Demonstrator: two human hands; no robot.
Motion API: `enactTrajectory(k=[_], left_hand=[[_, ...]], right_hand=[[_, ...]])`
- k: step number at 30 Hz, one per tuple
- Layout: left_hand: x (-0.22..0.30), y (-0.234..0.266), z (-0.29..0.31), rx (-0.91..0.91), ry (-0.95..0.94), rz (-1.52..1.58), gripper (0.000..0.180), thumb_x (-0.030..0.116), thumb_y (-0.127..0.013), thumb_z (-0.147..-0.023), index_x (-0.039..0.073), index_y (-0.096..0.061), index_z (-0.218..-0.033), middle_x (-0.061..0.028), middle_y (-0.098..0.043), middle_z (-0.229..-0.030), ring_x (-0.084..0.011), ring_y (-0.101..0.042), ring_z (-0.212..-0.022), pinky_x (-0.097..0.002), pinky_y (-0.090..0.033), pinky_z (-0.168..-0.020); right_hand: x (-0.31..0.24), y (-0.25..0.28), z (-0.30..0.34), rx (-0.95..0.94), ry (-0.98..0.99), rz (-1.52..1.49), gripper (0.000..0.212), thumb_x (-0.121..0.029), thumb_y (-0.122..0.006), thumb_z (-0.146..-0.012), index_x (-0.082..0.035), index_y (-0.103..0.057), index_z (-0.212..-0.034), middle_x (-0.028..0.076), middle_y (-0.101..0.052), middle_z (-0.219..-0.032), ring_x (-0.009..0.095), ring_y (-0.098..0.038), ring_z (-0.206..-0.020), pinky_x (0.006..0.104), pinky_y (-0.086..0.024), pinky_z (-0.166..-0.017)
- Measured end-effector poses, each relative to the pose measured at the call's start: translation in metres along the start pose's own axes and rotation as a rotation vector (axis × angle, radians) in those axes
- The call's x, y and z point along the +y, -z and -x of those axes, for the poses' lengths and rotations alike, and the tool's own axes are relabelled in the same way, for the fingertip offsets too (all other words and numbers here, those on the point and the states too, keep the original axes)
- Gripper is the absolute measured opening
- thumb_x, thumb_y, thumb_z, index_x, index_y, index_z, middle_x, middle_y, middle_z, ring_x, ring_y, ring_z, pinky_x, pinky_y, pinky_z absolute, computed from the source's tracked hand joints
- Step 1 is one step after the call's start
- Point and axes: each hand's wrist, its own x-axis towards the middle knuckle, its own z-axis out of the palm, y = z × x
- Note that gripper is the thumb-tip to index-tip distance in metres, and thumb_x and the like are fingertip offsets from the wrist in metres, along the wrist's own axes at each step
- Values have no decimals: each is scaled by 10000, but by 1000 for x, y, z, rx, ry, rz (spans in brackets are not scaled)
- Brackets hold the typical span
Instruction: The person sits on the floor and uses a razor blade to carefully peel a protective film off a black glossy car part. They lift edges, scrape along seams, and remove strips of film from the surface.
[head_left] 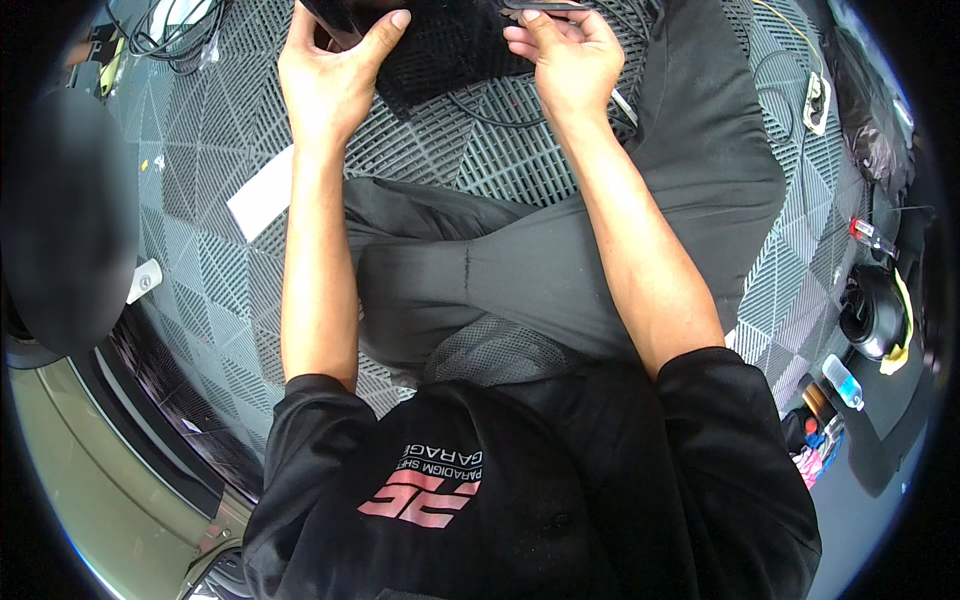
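Observation:
At the top edge of the head view lies a glossy black panel-like piece (440, 55), partly cut off by the frame. My left hand (335, 80) is closed on its left edge, thumb laid over the top. Right of it, my right hand (580, 65) pinches a thin dark strip-like item (548, 7) between thumb and fingers; its kind cannot be made out. Below the black piece a black cable (490, 121) runs across the floor toward my right wrist. My crossed legs in dark trousers (540, 250) are beneath my forearms.
Grey grid tiles (220, 160) cover the floor. A white sheet (262, 195) lies by my left forearm; coiled cables (170, 35) are at upper left. A green car body panel (90, 470) borders lower left. At right are a black plastic bag (872, 120), a red-ended screwdriver (872, 236) and a bottle (843, 382).

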Motion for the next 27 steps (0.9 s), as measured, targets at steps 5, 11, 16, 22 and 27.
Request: enactTrajectory(k=[5, 11, 16, 22, 27], left_hand=[[-1, 0, 0, 0, -8, 18, 458, 291, -908, -789, 20, -674, -1075, -69, -719, -975, -177, -662, -926, -332, -527, -871], [0, -1, 0, 16, 0, 57, 497, 309, -910, -789, 11, -668, -1105, -82, -726, -1007, -187, -666, -954, -338, -526, -894], [-7, 2, 1, 18, 9, -60, 503, 297, -904, -793, 6, -661, -1124, -80, -725, -1029, -181, -664, -961, -339, -521, -907], [-16, 5, -3, 10, -33, -84, 558, 327, -921, -788, -40, -684, -1135, -137, -764, -1059, -201, -725, -973, -323, -553, -923], [-5, 1, 1, 16, 10, 25, 482, 268, -901, -796, 7, -656, -1119, -75, -719, -1018, -177, -658, -952, -332, -520, -899]], right_hand=[[0, 0, -3, 8, -12, 75, 76, 63, -650, -941, 44, -597, -991, 129, -701, -821, 185, -714, -663, 271, -601, -599], [4, -1, -3, 27, 6, 82, 86, 55, -661, -938, 46, -607, -1003, 114, -703, -823, 159, -706, -677, 260, -584, -581], [3, -1, 4, 2, 105, 41, 143, 2, -683, -954, 107, -644, -1044, 169, -729, -952, 214, -755, -820, 293, -646, -720], [6, -18, 15, 144, 88, -63, 106, 18, -706, -930, 88, -655, -992, 161, -738, -860, 186, -744, -751, 281, -626, -666], [10, -19, 15, 115, 113, -30, 139, 47, -725, -901, 72, -665, -1024, 149, -733, -910, 202, -746, -791, 294, -642, -711]])
